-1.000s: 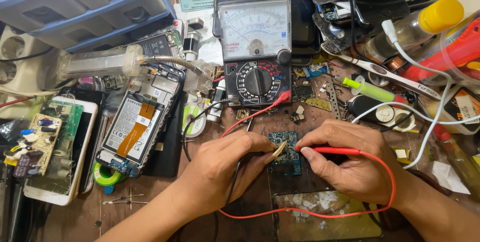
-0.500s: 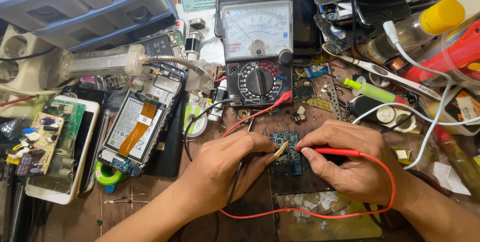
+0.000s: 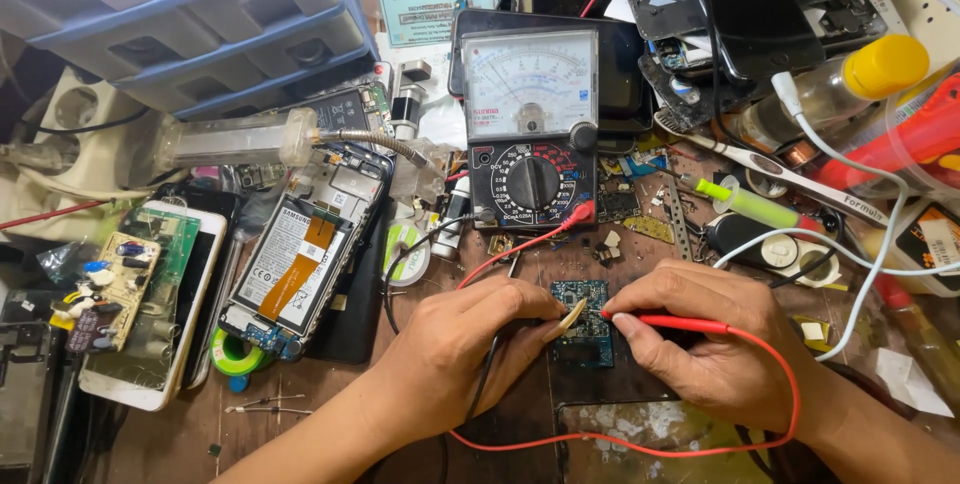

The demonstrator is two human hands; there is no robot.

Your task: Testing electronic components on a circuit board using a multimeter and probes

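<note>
Mid-probe on the small blue circuit board (image 3: 583, 324) sitting between both hands: right hand (image 3: 705, 344) pinches the red probe (image 3: 668, 322), left hand (image 3: 462, 344) grips the black probe, meter (image 3: 530, 124) just beyond; next likely needs steady tips.

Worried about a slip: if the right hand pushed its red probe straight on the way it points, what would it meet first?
Probably the left hand, whose thumb tip sits just past the red probe, above the small blue-green circuit board; depth is unclear.

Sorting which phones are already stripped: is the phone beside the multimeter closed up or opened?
Opened. The phone lies with its back cover off, baring the battery, an orange flex cable and the boards, left of the multimeter.
</note>
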